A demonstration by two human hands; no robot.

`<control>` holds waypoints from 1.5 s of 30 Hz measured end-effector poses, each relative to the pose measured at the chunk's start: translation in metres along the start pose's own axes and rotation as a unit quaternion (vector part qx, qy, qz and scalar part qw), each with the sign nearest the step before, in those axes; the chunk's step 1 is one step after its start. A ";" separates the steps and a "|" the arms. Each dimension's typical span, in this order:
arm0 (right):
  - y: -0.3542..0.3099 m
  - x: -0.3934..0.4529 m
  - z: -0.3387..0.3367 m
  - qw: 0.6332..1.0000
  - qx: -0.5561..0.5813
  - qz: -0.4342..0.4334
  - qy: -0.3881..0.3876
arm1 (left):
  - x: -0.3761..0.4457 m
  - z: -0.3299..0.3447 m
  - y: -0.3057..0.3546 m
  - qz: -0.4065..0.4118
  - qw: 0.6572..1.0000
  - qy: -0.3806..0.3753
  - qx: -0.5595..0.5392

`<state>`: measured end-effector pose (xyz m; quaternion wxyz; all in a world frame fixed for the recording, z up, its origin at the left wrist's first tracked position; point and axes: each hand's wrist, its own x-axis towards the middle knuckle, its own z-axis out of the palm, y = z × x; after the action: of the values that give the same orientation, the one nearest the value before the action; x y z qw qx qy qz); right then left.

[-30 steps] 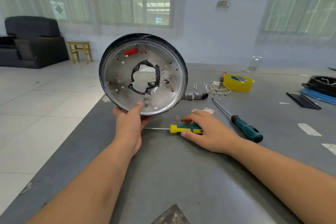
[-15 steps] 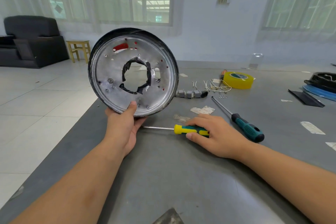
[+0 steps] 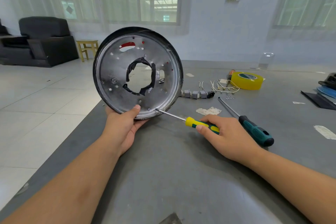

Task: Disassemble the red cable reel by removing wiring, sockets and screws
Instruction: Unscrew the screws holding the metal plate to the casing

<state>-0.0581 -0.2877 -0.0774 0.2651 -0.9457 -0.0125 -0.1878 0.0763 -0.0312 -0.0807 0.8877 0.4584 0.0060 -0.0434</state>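
Observation:
My left hand (image 3: 125, 125) grips the bottom rim of the round metal reel disc (image 3: 116, 71) and holds it upright over the table's left edge. The disc has a black rim, a torn central hole and red showing through a slot near its top. My right hand (image 3: 223, 132) holds the yellow-and-green screwdriver (image 3: 200, 124); its tip touches the disc's lower face near a small screw (image 3: 149, 109). Removed grey sockets (image 3: 195, 94), white wires (image 3: 222, 85) and loose screws (image 3: 229, 97) lie on the table behind.
A bigger green-handled screwdriver (image 3: 254, 131) lies just right of my right hand. A yellow tape roll (image 3: 246, 81), paper scraps (image 3: 208, 111) and black and blue parts (image 3: 325, 89) sit farther right on the grey table (image 3: 181, 178). The table edge runs diagonally at left, above tiled floor.
My right hand lifted the yellow-and-green screwdriver off the table and brought its tip to the disc's lower face. The disc stayed upright in my left hand, shifting slightly.

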 end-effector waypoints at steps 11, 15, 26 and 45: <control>-0.006 -0.002 0.002 0.999 -0.020 -0.022 -0.027 | -0.005 0.003 -0.004 0.025 0.999 0.004 0.028; -0.006 -0.001 0.001 0.999 -0.019 -0.015 -0.025 | -0.005 0.004 -0.003 0.027 0.999 0.004 0.029; -0.015 -0.004 0.000 1.000 -0.021 -0.003 -0.023 | -0.009 0.005 -0.003 0.040 0.998 0.013 0.041; -0.052 -0.016 0.004 0.996 -0.070 0.048 -0.037 | -0.012 0.002 -0.013 0.193 0.944 -0.031 0.266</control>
<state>-0.0785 -0.2399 -0.0606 0.2058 -0.9678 0.0360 -0.1401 0.0634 -0.0392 -0.0892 0.7245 0.6687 -0.1220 0.1140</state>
